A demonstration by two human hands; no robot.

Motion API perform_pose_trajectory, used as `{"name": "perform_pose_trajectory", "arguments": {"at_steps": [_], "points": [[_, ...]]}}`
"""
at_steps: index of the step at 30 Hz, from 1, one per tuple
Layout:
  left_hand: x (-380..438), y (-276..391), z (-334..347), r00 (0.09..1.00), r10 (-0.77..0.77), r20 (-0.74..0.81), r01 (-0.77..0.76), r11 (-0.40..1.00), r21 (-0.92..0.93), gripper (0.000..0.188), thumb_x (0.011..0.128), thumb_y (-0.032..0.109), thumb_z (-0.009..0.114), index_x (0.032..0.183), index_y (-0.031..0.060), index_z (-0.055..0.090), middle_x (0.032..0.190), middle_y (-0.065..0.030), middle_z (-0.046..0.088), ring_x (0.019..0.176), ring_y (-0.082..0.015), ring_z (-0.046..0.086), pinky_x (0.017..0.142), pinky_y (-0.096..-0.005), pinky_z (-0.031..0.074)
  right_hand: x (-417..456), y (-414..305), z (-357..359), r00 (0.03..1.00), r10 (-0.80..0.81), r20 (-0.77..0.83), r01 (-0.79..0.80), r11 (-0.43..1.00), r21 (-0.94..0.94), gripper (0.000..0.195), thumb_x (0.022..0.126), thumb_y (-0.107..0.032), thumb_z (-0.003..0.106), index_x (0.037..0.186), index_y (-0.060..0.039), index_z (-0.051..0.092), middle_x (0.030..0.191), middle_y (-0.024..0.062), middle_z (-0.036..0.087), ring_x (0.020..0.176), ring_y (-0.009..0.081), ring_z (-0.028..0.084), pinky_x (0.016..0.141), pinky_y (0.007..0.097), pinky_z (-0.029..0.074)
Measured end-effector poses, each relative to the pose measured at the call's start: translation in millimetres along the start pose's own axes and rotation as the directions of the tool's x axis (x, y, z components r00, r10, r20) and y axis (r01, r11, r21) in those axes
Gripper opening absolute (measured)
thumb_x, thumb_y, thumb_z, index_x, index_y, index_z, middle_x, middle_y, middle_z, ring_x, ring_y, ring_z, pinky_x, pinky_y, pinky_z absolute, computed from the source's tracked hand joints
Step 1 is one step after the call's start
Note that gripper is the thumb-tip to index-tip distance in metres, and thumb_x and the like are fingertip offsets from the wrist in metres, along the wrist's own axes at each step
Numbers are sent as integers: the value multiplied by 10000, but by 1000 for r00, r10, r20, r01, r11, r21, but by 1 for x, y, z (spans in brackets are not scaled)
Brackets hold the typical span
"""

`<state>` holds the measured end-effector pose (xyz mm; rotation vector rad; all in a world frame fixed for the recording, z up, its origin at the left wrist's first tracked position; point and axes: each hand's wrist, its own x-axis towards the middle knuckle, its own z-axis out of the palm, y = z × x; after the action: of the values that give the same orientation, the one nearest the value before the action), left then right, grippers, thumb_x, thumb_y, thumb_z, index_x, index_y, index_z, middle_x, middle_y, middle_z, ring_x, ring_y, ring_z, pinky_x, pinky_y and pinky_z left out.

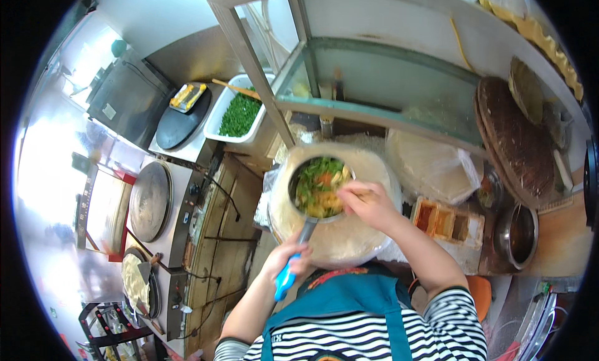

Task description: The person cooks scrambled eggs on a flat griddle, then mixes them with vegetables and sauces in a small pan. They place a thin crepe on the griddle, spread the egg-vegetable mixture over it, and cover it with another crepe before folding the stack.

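Note:
My left hand (289, 260) is closed around the blue-and-grey handle (285, 281) of a metal pot (294, 192). Chopped greens, orange bits and a yellow, egg-like food (323, 188) fill much of the pot. At the pot's right rim, my right hand (365, 202) has its fingers pinched together around something thin, perhaps chopsticks or a utensil handle; blur hides what it is. Under the pot lies a wide round stack of pale flatbreads or wrappers (360, 244), with clear plastic about its edge.
Sauce compartments (440, 223) and a steel bowl (503, 239) stand at right, below round brown boards (514, 141). A white tub (213, 127) holds chopped greens. Round griddles (149, 202) line the left counter, one bearing a pale pancake (135, 279). A glass-sided metal frame (374, 110) rises ahead.

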<state>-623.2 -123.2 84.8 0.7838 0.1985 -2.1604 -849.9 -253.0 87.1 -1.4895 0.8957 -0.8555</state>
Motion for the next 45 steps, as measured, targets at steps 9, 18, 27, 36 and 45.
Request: {"name": "perform_pose_trajectory", "arguments": {"at_steps": [9, 18, 27, 36, 45], "points": [[-14, -9, -7, 990, -21, 137, 29, 998, -54, 463, 910, -15, 466, 1315, 178, 349, 729, -31, 425, 482, -72, 372, 369, -189, 302, -11, -21, -22, 982, 183, -41, -178, 978, 105, 152, 913, -137, 587, 849, -5, 628, 620, 29, 561, 555, 96, 527, 518, 259, 413], [12, -5, 5, 998, -22, 57, 24, 999, -22, 439, 922, 6, 456, 1312, 178, 353, 738, -40, 408, 474, -70, 355, 345, -181, 288, -8, -23, -16, 978, 134, -161, -141, 989, -36, 177, 918, -153, 583, 826, -6, 620, 614, 31, 573, 549, 80, 537, 506, 241, 412], [12, -7, -2, 996, -33, 86, 40, 996, -81, 591, 925, -4, 434, 1427, 254, 258, 745, -43, 390, 474, -71, 357, 347, -180, 288, -6, 4, -3, 997, 55, -52, -47, 990, 132, 131, 909, -113, 569, 873, -7, 637, 688, 28, 618, 624, 113, 589, 564, 263, 479], [-10, -12, -14, 993, 2, 121, 0, 1000, -22, 621, 912, -4, 466, 1434, 233, 227, 732, -32, 406, 466, -68, 346, 354, -175, 281, -28, -31, -20, 975, 221, 27, -220, 975, -45, 172, 911, -136, 585, 796, -20, 635, 608, -6, 567, 570, 87, 525, 534, 228, 411], [-13, -14, -15, 983, 35, 183, -36, 999, -1, 461, 921, 21, 471, 1326, 181, 319, 746, -32, 414, 485, -61, 366, 354, -178, 281, -24, -17, -13, 992, 120, -32, -120, 993, 9, 100, 909, -42, 573, 913, 0, 663, 727, 71, 643, 604, 115, 598, 534, 254, 503]]}}
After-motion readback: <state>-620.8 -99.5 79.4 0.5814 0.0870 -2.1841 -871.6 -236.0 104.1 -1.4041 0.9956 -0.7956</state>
